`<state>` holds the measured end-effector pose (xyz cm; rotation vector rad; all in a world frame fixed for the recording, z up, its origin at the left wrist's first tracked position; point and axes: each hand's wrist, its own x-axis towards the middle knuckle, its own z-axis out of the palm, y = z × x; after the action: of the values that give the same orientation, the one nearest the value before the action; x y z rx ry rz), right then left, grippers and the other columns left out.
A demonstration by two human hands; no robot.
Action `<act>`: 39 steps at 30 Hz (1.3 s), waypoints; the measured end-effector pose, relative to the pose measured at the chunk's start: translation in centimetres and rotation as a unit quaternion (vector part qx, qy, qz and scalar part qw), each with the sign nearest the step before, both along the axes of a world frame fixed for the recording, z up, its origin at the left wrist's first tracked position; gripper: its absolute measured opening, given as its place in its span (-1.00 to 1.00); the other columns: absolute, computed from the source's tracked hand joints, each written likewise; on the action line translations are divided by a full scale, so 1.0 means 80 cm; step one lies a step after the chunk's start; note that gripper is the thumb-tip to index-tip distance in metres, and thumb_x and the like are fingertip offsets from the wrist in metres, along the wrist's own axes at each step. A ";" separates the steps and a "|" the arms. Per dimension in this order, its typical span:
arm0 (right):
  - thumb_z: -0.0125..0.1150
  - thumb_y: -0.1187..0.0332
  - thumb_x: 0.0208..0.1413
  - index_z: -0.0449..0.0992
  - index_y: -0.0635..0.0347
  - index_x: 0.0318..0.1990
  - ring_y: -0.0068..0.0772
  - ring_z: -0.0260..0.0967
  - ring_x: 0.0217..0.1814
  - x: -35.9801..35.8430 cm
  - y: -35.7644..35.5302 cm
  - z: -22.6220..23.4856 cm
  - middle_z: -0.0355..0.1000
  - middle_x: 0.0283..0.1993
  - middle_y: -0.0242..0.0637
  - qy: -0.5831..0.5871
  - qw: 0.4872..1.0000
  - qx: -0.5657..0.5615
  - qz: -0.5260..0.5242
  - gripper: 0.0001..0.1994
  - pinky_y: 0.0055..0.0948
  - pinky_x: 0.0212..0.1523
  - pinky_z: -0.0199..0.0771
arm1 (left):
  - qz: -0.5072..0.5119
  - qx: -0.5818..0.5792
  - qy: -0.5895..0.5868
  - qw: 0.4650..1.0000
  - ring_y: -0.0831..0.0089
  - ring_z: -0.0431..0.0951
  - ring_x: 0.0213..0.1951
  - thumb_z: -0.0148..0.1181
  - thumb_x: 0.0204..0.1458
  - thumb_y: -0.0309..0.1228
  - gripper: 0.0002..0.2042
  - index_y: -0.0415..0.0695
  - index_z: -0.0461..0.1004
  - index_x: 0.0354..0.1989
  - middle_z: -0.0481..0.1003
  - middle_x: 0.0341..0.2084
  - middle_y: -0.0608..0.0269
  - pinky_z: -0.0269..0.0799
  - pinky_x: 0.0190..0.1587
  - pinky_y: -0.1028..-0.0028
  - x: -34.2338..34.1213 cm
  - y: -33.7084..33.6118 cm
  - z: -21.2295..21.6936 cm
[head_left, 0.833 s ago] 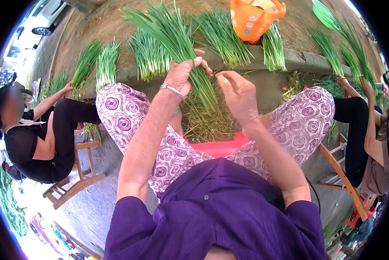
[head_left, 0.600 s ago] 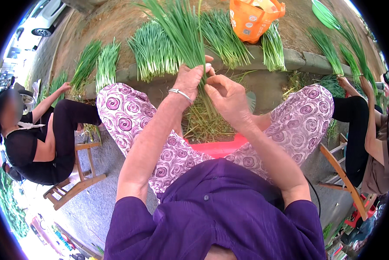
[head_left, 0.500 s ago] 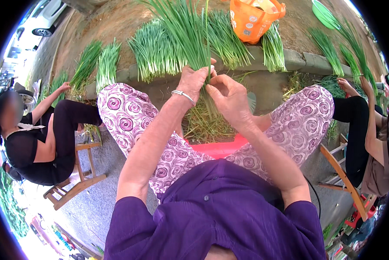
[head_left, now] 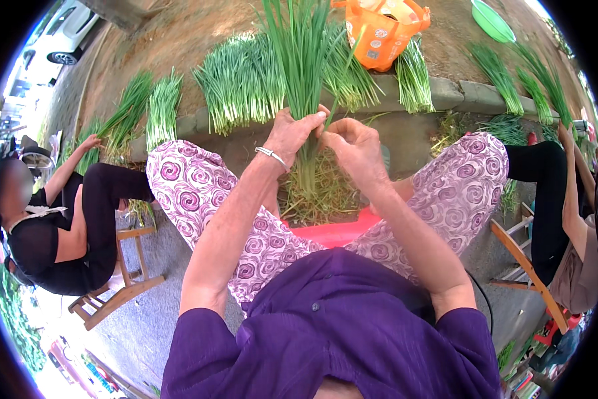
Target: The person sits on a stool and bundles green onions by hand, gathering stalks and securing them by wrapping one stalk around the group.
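My left hand (head_left: 291, 135), with a silver bangle at the wrist, is closed around a bunch of garlic chives (head_left: 297, 70). The bunch stands upright over my lap, green blades up and pale stems hanging below the fist. Close beside it, my right hand (head_left: 357, 151) pinches a single chive blade (head_left: 343, 80) that slants up and right, apart from the bunch. The fingertips of both hands nearly touch. Below them lies a heap of yellowish-green chive scraps (head_left: 322, 189), between my legs.
Sorted chives (head_left: 239, 83) lie along the kerb (head_left: 442, 94), with an orange bag (head_left: 384, 40) behind them. A red plastic edge (head_left: 332, 233) shows between my thighs. Seated people (head_left: 52, 226) work at both sides, beside wooden chairs (head_left: 122, 286). A green basin (head_left: 492, 21) lies far right.
The bunch has swung from a left lean to upright. The pinched blade now tilts away from it to the right. Both hands stay close together.
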<state>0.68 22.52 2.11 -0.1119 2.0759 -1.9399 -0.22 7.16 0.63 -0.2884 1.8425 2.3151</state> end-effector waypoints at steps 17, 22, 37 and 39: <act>0.04 0.57 0.03 0.44 0.21 -0.12 -0.10 0.45 -0.22 -0.112 0.066 0.078 0.42 -0.12 -0.26 0.555 0.788 0.240 0.117 -0.77 -0.27 -0.23 0.46 | -0.090 0.075 -0.053 0.992 0.53 0.36 -0.67 0.18 0.12 -0.30 -0.77 -0.25 0.42 -0.27 0.37 -0.64 0.31 0.34 -0.59 0.48 0.006 -0.008 0.018; 0.03 0.54 0.06 0.45 0.19 -0.13 -0.07 0.45 -0.21 -0.132 0.075 0.052 0.43 -0.10 -0.25 0.536 0.792 0.266 0.120 -0.79 -0.25 -0.21 0.47 | -0.111 0.064 -0.061 0.990 0.53 0.34 -0.68 0.18 0.12 -0.30 -0.77 -0.25 0.43 -0.26 0.35 -0.66 0.31 0.33 -0.59 0.48 0.008 -0.010 0.018; 0.11 0.33 0.14 0.52 0.18 -0.22 -0.10 0.47 -0.28 -0.148 0.080 0.015 0.47 -0.29 -0.20 0.529 0.795 0.276 0.113 -0.85 -0.24 -0.24 0.46 | -0.098 0.069 -0.033 0.992 0.61 0.27 -0.75 0.20 0.09 -0.34 -0.82 -0.21 0.46 -0.31 0.41 -0.69 0.32 0.22 -0.67 0.58 0.004 -0.036 0.050; 0.13 0.33 0.14 0.53 0.19 -0.23 -0.12 0.48 -0.28 -0.146 0.081 0.013 0.49 -0.29 -0.20 0.526 0.796 0.278 0.113 -0.84 -0.25 -0.24 0.46 | -0.094 0.076 -0.018 0.993 0.62 0.28 -0.75 0.25 0.04 -0.36 -0.84 -0.19 0.45 -0.36 0.38 -0.73 0.35 0.23 -0.68 0.57 0.004 -0.038 0.048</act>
<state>-10.99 28.97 3.17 -1.5124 2.9634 -1.0600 0.10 4.15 4.49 -0.1305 1.5919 2.2877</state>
